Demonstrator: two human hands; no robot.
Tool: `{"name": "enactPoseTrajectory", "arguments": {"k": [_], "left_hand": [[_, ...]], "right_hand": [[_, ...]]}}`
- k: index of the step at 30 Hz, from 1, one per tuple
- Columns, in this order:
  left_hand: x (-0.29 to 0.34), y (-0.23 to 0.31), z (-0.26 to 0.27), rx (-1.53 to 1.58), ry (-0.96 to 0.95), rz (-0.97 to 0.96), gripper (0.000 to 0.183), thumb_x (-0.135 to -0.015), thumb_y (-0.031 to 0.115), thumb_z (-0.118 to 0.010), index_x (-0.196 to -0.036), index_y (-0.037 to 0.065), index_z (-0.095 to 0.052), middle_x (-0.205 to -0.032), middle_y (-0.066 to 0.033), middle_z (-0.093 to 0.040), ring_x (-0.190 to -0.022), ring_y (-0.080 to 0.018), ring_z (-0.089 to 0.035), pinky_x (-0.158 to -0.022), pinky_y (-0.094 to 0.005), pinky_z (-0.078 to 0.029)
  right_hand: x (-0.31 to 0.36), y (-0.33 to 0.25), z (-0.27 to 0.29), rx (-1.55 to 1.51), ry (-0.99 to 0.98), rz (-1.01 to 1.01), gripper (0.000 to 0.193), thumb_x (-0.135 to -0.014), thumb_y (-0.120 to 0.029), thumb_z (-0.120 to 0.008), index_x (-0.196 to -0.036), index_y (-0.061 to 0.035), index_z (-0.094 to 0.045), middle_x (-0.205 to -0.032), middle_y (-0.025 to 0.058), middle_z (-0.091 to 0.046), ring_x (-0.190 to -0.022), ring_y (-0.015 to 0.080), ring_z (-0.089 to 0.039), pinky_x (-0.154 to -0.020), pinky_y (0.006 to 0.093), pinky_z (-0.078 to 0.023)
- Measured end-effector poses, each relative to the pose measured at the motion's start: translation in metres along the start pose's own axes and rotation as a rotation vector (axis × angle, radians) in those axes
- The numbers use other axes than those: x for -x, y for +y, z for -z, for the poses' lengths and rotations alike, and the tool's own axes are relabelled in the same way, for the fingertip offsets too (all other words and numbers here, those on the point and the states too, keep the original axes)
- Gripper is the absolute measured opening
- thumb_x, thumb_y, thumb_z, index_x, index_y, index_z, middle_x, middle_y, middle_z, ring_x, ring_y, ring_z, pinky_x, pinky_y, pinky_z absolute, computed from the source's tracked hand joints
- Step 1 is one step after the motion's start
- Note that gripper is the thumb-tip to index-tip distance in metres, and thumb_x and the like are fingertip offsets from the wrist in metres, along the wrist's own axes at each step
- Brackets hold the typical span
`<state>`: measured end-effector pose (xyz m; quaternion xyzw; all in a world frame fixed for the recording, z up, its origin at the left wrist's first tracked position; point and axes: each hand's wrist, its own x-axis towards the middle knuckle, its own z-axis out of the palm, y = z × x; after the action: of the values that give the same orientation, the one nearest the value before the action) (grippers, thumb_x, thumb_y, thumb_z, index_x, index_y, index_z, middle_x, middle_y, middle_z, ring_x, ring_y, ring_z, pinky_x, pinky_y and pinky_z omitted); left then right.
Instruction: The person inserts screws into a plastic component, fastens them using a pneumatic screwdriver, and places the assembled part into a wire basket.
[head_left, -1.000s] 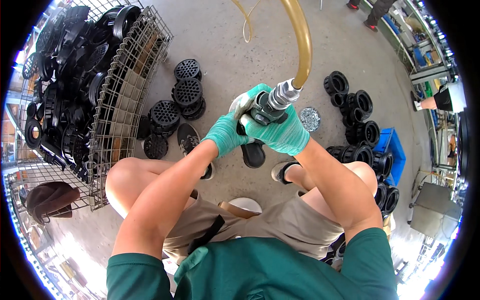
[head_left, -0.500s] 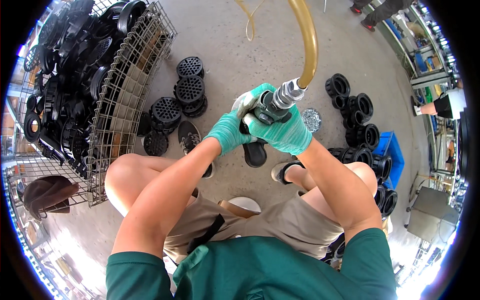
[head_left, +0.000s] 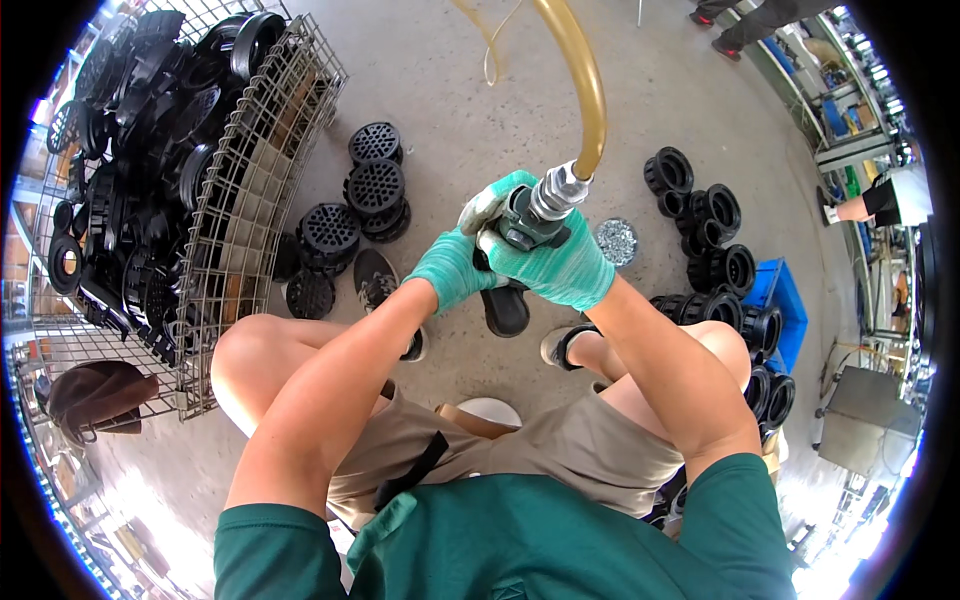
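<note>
Right hand (head_left: 560, 265) wrapped round a dark tool (head_left: 522, 232), near its metal fitting (head_left: 556, 192) and amber hose (head_left: 588, 100); left hand (head_left: 450, 268) also gripping it, fingers curled, partly hidden.

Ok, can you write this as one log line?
left hand: gripping black tool; right hand: gripping black tool; amber hose: joined to black tool; grated black discs: stacked on floor

Tool (head_left: 521, 231): satin sheen. Fitting (head_left: 557, 192): shiny metal. Hose (head_left: 590, 100): smooth, glossy, plastic-looking. Gloves (head_left: 572, 264): matt knit cloth. Cage (head_left: 248, 185): metal wire. Floor (head_left: 470, 110): matt, scuffed.
</note>
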<state>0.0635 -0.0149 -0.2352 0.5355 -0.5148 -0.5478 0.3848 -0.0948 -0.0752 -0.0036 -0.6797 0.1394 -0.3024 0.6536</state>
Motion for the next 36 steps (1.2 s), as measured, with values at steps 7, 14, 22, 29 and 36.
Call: {"name": "enactPoseTrajectory", "arguments": {"k": [7,14,22,29,36], "left_hand": [[0.03,0.103,-0.011,-0.235,0.141,0.058,0.073,-0.073,0.019,-0.09,-0.134,0.003,-0.054,-0.123,-0.0191,-0.067,-0.113,-0.0367,-0.066,-0.097,-0.0428,-0.053],[0.044,0.13,-0.014,-0.492,0.265,0.047,0.03,-0.091,0.014,-0.073,-0.117,0.005,-0.062,-0.112,-0.0183,-0.067,-0.099,-0.0372,-0.067,-0.088,-0.0435,-0.053],[0.042,0.135,-0.021,-0.619,0.301,0.027,0.019,-0.09,0.013,-0.072,-0.105,0.004,-0.065,-0.099,-0.0185,-0.068,-0.087,-0.0393,-0.066,-0.079,-0.0456,-0.053],[0.043,0.137,-0.021,-0.6,0.304,0.047,0.02,-0.09,0.014,-0.073,-0.104,0.004,-0.064,-0.098,-0.0187,-0.069,-0.086,-0.0378,-0.067,-0.077,-0.0448,-0.054],[0.042,0.133,-0.023,-0.564,0.318,0.061,0.02,-0.09,0.014,-0.073,-0.105,0.004,-0.064,-0.098,-0.0186,-0.069,-0.086,-0.0368,-0.067,-0.078,-0.044,-0.054]], "right_hand": [[-0.002,-0.022,0.013,-0.066,0.165,-0.094,0.027,-0.083,0.005,-0.07,-0.108,-0.0058,-0.067,-0.097,0.0,-0.069,-0.089,0.0098,-0.063,-0.084,0.0283,-0.055],[-0.024,-0.044,0.05,0.129,0.444,0.06,0.022,-0.086,0.005,-0.068,-0.106,-0.0059,-0.068,-0.096,0.0016,-0.071,-0.08,0.0076,-0.064,-0.07,0.0251,-0.055],[-0.018,-0.02,0.062,0.035,0.496,-0.004,0.018,-0.089,0.003,-0.069,-0.104,-0.0057,-0.069,-0.093,-0.0004,-0.069,-0.078,0.0061,-0.062,-0.067,0.0241,-0.053],[-0.024,-0.012,0.057,0.087,0.467,-0.015,0.026,-0.087,0.002,-0.068,-0.112,-0.0048,-0.064,-0.1,0.0068,-0.072,-0.086,0.0135,-0.069,-0.075,0.0308,-0.059],[-0.025,-0.008,0.062,0.102,0.338,-0.093,0.018,-0.085,0.003,-0.069,-0.1,-0.0078,-0.066,-0.095,0.0009,-0.07,-0.088,0.0095,-0.064,-0.082,0.0285,-0.055]]}}
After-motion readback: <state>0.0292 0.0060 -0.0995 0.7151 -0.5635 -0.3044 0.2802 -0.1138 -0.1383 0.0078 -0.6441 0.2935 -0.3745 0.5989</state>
